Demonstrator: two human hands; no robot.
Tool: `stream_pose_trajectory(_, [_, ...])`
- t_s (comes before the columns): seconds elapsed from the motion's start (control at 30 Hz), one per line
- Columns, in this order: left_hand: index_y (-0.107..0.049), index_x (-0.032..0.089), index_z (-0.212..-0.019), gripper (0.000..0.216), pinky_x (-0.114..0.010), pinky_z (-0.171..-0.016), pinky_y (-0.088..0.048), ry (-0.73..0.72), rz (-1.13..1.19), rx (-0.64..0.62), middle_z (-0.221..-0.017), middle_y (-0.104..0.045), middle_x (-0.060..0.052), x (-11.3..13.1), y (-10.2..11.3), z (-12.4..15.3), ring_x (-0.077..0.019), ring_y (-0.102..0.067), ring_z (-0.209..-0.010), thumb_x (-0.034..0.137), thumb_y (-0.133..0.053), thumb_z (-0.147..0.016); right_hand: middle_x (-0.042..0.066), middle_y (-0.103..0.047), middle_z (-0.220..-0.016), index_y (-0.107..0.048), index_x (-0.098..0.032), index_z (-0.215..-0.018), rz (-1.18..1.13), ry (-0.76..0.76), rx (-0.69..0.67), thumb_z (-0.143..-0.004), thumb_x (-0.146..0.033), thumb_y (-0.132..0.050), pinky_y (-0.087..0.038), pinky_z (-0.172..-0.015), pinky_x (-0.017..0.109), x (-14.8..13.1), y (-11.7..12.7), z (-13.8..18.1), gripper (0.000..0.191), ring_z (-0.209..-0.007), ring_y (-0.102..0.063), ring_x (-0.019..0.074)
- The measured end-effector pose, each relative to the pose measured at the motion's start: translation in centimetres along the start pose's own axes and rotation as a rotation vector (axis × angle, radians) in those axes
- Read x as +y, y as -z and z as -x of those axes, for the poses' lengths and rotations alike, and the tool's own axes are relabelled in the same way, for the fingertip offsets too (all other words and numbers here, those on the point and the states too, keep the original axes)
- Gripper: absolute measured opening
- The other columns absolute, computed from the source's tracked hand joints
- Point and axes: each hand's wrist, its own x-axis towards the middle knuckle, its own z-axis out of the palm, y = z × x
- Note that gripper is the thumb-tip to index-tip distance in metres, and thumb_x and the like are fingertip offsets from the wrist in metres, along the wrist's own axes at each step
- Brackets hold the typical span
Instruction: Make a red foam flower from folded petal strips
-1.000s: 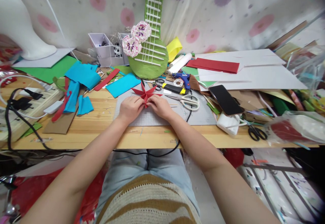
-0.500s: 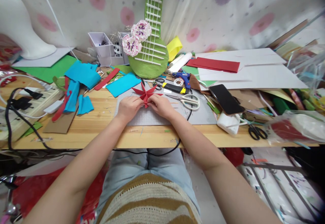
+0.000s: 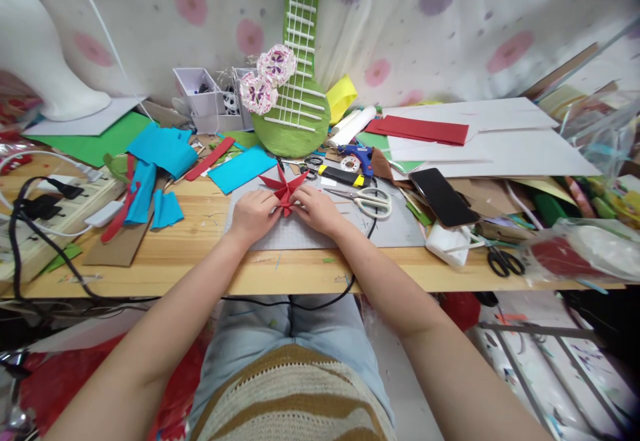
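Observation:
A red paper flower (image 3: 285,185) with pointed petals is held over the grey cutting mat (image 3: 320,234). My left hand (image 3: 256,215) pinches its near left side, fingers closed. From the right, my right hand (image 3: 314,209) grips the near petals with thumb and fingers. The fingertips partly hide the flower's near edge. Just right of my right hand lie white-handled scissors (image 3: 373,202), with a black and yellow utility knife (image 3: 343,175) behind them. Beyond is a blue glue gun (image 3: 361,157).
A green paper guitar (image 3: 295,127) with white strings stands at the back. Blue crepe paper (image 3: 163,151) and a power strip (image 3: 60,221) are on the left. A phone (image 3: 443,197), black scissors (image 3: 505,262) and red paper (image 3: 425,129) lie right. A black cable (image 3: 345,287) crosses the table's front edge.
Both hands keep hold of the flower, and its near petals sit slightly more spread between the fingertips. The camera view has shifted slightly.

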Motion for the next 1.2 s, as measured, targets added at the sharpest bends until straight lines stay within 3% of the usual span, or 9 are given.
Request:
stream_pose_trajectory(0.17, [-0.062, 0.020, -0.075, 0.017, -0.032, -0.066, -0.040, 0.008, 0.021, -0.053, -0.079, -0.067, -0.005, 0.10, 0.16, 0.04, -0.0189, -0.059, -0.075, 0.027, -0.050, -0.084, 0.007, -0.060, -0.094, -0.056, -0.018, -0.085, -0.003, -0.002, 0.006, -0.086, -0.019, -0.051, -0.040, -0.071, 0.026, 0.16, -0.01, 0.01, 0.005, -0.086, -0.054, 0.0172])
stream_pose_trajectory(0.3, [-0.061, 0.019, -0.079, 0.012, -0.033, -0.069, -0.041, 0.048, 0.043, -0.025, -0.083, -0.067, -0.005, 0.43, 0.14, -0.03, -0.0198, -0.059, -0.079, 0.029, -0.055, -0.081, 0.007, -0.059, -0.091, -0.055, -0.017, -0.083, -0.036, -0.005, 0.021, -0.087, -0.019, -0.049, -0.041, -0.071, 0.027, 0.23, -0.03, -0.09, 0.007, -0.082, -0.053, 0.0168])
stream_pose_trajectory(0.63, [-0.061, 0.020, -0.073, 0.012, -0.033, -0.066, -0.040, 0.007, -0.049, -0.013, -0.080, -0.066, -0.005, 0.58, -0.26, -0.15, -0.0203, -0.058, -0.075, 0.024, -0.052, -0.081, 0.006, -0.058, -0.089, -0.054, -0.018, -0.082, -0.100, 0.024, 0.020, -0.086, -0.020, -0.051, -0.041, -0.073, 0.027, 0.44, 0.24, 0.02, 0.005, -0.082, -0.052, 0.0161])
stream_pose_trajectory(1.2, [-0.066, 0.020, -0.075, 0.022, -0.033, -0.068, -0.042, -0.014, 0.041, -0.006, -0.080, -0.070, -0.003, -0.09, -0.35, 0.08, -0.0186, -0.061, -0.076, 0.026, -0.048, -0.087, 0.006, -0.059, -0.090, -0.056, -0.017, -0.083, -0.136, 0.027, -0.016, -0.084, -0.016, -0.054, -0.043, -0.075, 0.028, 0.79, 0.51, 0.03, 0.003, -0.083, -0.053, 0.0161])
